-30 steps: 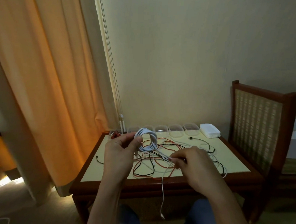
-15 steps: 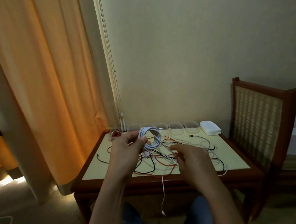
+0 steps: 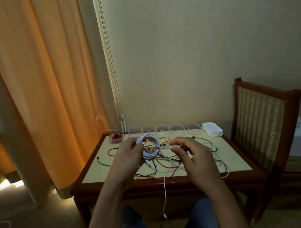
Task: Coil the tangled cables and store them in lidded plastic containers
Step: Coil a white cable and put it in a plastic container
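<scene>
My left hand grips a coil of white cable above the table. My right hand pinches the loose strand of the same cable just right of the coil. The cable's free end hangs down over the table's front edge. A tangle of red, black and white cables lies on the tabletop under both hands. Several empty clear plastic containers stand in a row at the table's back edge. One container at the back left holds a red cable. A stack of white lids sits at the back right.
The small wooden table stands against a beige wall. An orange curtain hangs close on the left. A wooden chair with a woven back stands right of the table. My knees in blue trousers are below the front edge.
My right hand has lifted and moved up toward the coil, bringing another length of white cable round. The hanging end has risen a little. The left hand keeps its hold on the coil.
</scene>
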A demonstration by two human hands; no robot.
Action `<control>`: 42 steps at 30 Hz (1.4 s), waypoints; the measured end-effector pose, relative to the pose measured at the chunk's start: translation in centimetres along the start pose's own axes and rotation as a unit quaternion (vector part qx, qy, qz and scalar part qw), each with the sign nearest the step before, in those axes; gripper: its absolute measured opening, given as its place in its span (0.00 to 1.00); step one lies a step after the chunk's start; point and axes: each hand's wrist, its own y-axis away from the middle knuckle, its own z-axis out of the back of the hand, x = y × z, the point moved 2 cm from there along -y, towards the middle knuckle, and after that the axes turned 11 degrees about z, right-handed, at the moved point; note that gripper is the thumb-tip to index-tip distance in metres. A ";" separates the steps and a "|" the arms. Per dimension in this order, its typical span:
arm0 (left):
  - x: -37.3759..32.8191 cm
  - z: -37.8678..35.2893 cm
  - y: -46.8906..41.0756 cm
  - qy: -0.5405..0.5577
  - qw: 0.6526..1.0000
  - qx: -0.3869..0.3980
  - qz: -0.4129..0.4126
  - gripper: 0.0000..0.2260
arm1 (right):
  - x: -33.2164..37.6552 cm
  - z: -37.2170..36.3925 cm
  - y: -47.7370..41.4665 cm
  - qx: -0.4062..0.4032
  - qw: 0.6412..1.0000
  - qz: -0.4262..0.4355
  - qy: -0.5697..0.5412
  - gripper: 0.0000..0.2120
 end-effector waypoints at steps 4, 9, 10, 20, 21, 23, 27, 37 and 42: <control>0.3 -0.1 0.0 -0.038 0.999 -0.003 -0.023 0.10 | -0.6 0.6 0.1 0.040 0.999 0.012 0.013 0.05; 0.0 0.2 0.5 -0.027 0.999 -0.015 -0.037 0.10 | -1.3 0.9 0.2 0.060 0.997 0.031 0.033 0.05; -0.1 0.3 0.5 -0.051 0.997 -0.033 -0.051 0.09 | -1.5 1.0 0.1 0.047 0.997 0.040 0.052 0.04; -0.4 1.0 0.7 -0.125 0.990 -0.038 -0.050 0.08 | -1.5 1.2 0.2 -0.104 0.958 0.097 0.250 0.07; -0.2 1.0 0.5 -0.107 0.993 -0.025 -0.035 0.08 | -1.6 1.2 0.3 -0.103 0.961 0.091 0.242 0.07; 0.1 1.0 0.1 -0.067 0.998 -0.013 -0.008 0.08 | -1.7 1.3 0.5 -0.099 0.966 0.070 0.228 0.07; 0.4 1.5 -0.3 -0.018 1.000 -0.020 0.017 0.07 | -2.3 1.6 0.5 -0.099 0.974 0.015 0.202 0.06; 0.4 0.5 0.2 -0.062 0.997 -0.051 -0.019 0.05 | 0.7 -0.2 0.4 -0.077 0.991 0.051 0.100 0.19; 0.5 1.1 -0.2 -0.061 0.993 -0.104 -0.020 0.06 | 0.6 0.5 0.6 -0.115 0.985 0.023 0.124 0.34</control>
